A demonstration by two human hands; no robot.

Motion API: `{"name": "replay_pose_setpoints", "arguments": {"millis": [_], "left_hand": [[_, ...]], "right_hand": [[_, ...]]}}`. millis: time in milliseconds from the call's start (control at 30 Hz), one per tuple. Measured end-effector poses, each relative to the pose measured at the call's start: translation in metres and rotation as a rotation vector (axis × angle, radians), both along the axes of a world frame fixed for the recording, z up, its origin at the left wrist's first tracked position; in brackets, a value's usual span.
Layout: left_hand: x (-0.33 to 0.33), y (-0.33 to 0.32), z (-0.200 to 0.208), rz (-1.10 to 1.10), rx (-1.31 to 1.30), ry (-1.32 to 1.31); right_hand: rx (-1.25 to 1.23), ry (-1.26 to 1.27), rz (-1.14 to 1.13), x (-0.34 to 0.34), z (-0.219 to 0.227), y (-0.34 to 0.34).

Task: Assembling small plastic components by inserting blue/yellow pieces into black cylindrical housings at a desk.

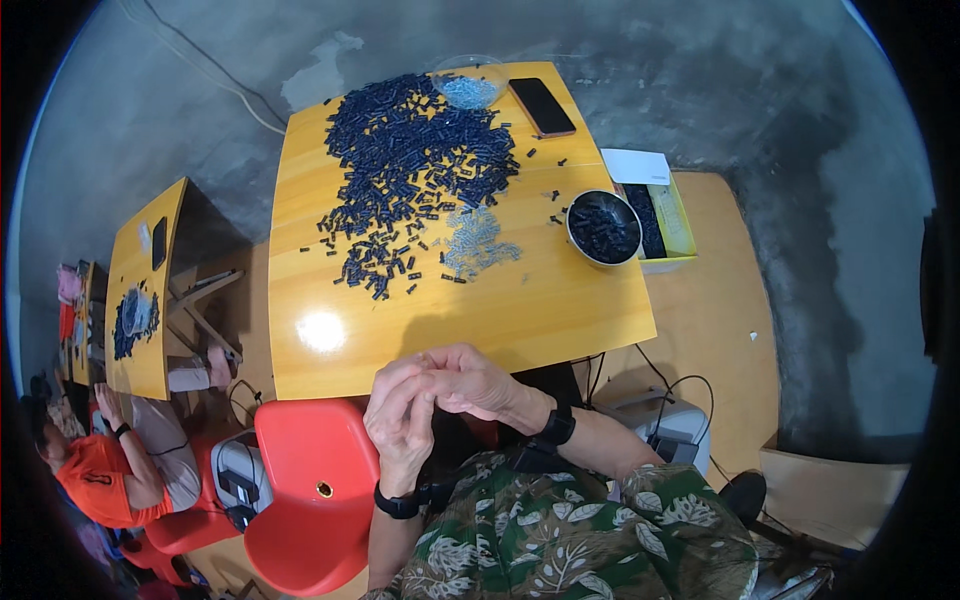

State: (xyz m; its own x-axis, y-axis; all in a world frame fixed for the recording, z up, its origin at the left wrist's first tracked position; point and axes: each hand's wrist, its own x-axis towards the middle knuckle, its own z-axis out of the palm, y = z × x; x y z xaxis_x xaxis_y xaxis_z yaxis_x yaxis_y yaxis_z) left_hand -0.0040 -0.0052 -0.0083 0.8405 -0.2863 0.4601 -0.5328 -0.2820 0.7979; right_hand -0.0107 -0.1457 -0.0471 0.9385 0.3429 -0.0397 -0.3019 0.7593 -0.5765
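Observation:
My left hand (398,420) and my right hand (468,383) meet just in front of the near edge of the yellow table (420,345). Fingers of both are closed and pressed together at the tips; anything between them is too small or hidden to make out. Beyond them lies a wide heap of small black pieces (410,140), thinning toward me. Beside its near right side is a scatter of tiny silvery pieces (475,240). More silvery bits sit in a clear plastic bowl (470,70) at the far edge.
A bowl (604,228) of black pieces stands at the table's right edge, beside a yellow box (675,215) holding more. A phone (542,107) lies at the back right. An empty red chair (310,490) is at my left; further left sits a person in orange (110,480).

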Motion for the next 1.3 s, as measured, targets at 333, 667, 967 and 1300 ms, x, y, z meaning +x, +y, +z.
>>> {"name": "replay_pose_setpoints", "arguments": {"millis": [333,667,967,1300], "left_hand": [[-0.003,-0.007,0.006,-0.078,-0.015,-0.031],[-0.003,-0.008,0.003,-0.043,0.068,0.016],[0.003,0.009,-0.007,0.119,0.092,0.124],[0.011,0.008,-0.011,0.184,0.116,0.127]], "right_hand": [[-0.036,-0.096,0.085,-0.008,0.016,-0.011],[-0.342,0.057,0.0,-0.016,0.026,-0.032],[-1.629,-0.036,-1.134,-0.005,0.044,-0.168],[-1.713,-0.283,-1.041,0.012,0.051,-0.136]]}}
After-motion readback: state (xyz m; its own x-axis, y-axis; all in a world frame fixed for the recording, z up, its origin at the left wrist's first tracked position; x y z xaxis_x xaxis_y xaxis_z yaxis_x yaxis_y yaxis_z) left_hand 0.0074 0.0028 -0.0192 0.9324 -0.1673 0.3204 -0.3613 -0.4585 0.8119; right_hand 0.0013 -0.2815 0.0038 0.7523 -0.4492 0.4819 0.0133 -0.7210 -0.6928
